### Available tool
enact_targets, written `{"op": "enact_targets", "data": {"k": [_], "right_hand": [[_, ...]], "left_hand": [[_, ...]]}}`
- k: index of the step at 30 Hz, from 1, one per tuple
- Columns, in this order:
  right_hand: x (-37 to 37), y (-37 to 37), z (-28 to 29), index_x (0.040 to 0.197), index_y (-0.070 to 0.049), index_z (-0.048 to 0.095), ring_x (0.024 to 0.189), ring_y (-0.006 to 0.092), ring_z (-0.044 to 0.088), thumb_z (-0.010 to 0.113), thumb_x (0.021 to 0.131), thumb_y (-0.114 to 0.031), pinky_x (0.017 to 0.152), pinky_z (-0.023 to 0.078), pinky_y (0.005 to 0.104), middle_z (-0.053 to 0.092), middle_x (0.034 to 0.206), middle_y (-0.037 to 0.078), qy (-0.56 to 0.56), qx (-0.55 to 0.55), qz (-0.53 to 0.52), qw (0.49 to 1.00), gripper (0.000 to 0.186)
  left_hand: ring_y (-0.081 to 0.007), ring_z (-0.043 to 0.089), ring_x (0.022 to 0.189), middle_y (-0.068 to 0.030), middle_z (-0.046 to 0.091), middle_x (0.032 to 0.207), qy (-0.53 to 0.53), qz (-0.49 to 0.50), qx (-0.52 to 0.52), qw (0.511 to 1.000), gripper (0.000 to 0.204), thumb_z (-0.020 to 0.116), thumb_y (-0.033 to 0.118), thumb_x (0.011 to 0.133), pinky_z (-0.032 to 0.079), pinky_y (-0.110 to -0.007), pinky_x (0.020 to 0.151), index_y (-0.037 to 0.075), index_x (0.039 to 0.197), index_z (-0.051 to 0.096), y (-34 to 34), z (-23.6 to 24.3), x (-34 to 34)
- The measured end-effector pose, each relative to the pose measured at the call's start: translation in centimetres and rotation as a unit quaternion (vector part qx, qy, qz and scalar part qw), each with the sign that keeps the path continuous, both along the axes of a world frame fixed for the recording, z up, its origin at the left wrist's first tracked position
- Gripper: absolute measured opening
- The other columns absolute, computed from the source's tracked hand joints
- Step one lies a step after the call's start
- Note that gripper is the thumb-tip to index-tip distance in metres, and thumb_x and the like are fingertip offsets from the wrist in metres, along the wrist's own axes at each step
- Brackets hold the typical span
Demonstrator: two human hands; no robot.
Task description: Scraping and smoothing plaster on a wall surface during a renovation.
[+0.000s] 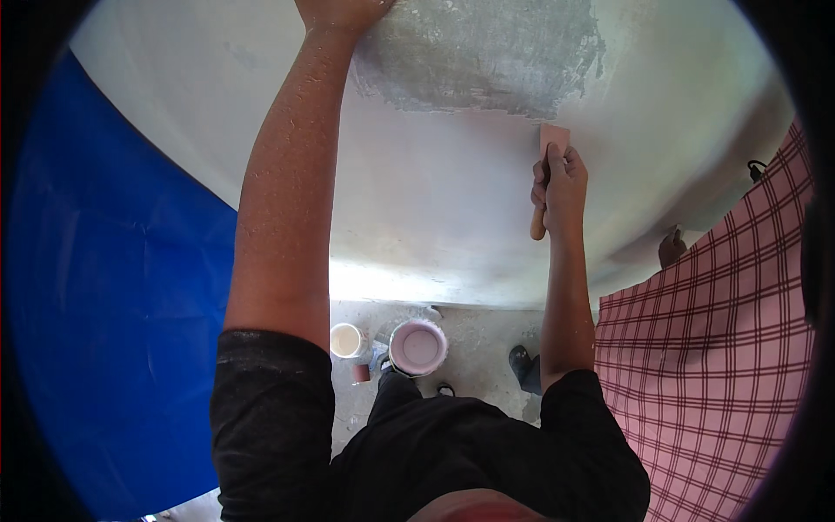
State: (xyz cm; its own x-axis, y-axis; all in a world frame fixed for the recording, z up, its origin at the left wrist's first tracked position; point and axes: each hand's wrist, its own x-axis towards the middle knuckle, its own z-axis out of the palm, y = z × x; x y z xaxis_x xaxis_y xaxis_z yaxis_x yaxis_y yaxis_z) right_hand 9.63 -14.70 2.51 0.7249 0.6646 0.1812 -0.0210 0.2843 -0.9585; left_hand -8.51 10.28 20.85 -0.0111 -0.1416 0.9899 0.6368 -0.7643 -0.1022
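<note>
My left hand (pixel 344 12) is at the top edge, against or close to the white wall (pixel 435 191), its fingers mostly out of view. Below a rough grey patch (pixel 487 52) on that wall, my right hand (pixel 561 183) grips a putty knife (pixel 554 137) by its wooden handle, the pinkish blade pointing up toward the patch's lower edge.
A blue sheet (pixel 113 304) fills the left. Two buckets (pixel 418 346) and a small reddish container (pixel 361 373) stand on the floor (pixel 470 339) near my feet. At right, another person in pink checked clothing (pixel 696 374) has a hand (pixel 671 248) near the wall and a dark shoe (pixel 520 365) below.
</note>
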Motion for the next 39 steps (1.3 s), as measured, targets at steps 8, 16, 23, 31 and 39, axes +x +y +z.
{"op": "enact_targets", "data": {"k": [8,16,23,31,39], "right_hand": [[-2.1,1.4,-3.0,0.093,-0.007,0.049,0.038,0.0054,0.038,0.051,0.105,-0.023,0.033,0.027,0.0224,0.051,0.058,0.002,0.023,0.018,-0.041,0.999,0.02],[-1.8,-0.2,-0.1,0.1,-0.004,0.051,0.059,0.0056,0.047,0.047,0.106,-0.018,0.052,0.039,0.0197,0.055,0.08,0.003,-0.071,0.075,-0.108,0.989,0.016],[-2.7,-3.0,4.2,0.13,0.005,0.057,0.087,0.0159,0.058,0.047,0.107,-0.024,0.083,0.049,0.03,0.058,0.102,0.008,-0.307,0.067,-0.14,0.939,0.038],[-6.9,-6.5,-7.7,0.092,-0.001,0.058,0.066,0.0168,0.048,0.056,0.102,-0.02,0.064,0.043,0.0344,0.062,0.079,0.008,-0.231,-0.153,-0.077,0.958,0.022],[-12.5,-9.9,-18.0,0.098,-0.008,0.048,0.04,0.0112,0.047,0.051,0.104,-0.023,0.036,0.035,0.0273,0.055,0.057,0.006,-0.044,-0.26,0.133,0.955,0.016]], "left_hand": [[-0.0389,0.025,0.148,-0.0223,0.034,0.157,0.005,0.007,-0.014,1.0,0.069,0.06,0.038,0.089,0.018,-0.055,0.12,0.002,0.145,0.044,-0.8,0.2,0.1],[-0.0398,0.03,0.143,-0.0218,0.038,0.152,-0.014,0.007,-0.038,0.999,0.066,0.063,0.034,0.086,0.021,-0.055,0.118,0.003,0.141,0.046,-1.8,-0.1,0.5],[-0.0392,0.037,0.136,-0.0215,0.044,0.146,-0.048,-0.016,-0.023,0.998,0.051,0.06,0.022,0.084,0.026,-0.054,0.114,0.002,0.131,0.053,-2.1,0.4,1.0],[-0.0405,0.042,0.13,-0.0243,0.048,0.14,-0.083,-0.026,-0.025,0.996,0.042,0.057,0.013,0.082,0.03,-0.054,0.11,-0.002,0.121,0.058,-2.4,0.3,1.2],[-0.0408,0.047,0.126,-0.0249,0.052,0.136,-0.084,-0.044,0.019,0.995,0.043,0.06,0.016,0.079,0.035,-0.054,0.107,-0.003,0.117,0.061,-2.0,0.2,1.7]]}}
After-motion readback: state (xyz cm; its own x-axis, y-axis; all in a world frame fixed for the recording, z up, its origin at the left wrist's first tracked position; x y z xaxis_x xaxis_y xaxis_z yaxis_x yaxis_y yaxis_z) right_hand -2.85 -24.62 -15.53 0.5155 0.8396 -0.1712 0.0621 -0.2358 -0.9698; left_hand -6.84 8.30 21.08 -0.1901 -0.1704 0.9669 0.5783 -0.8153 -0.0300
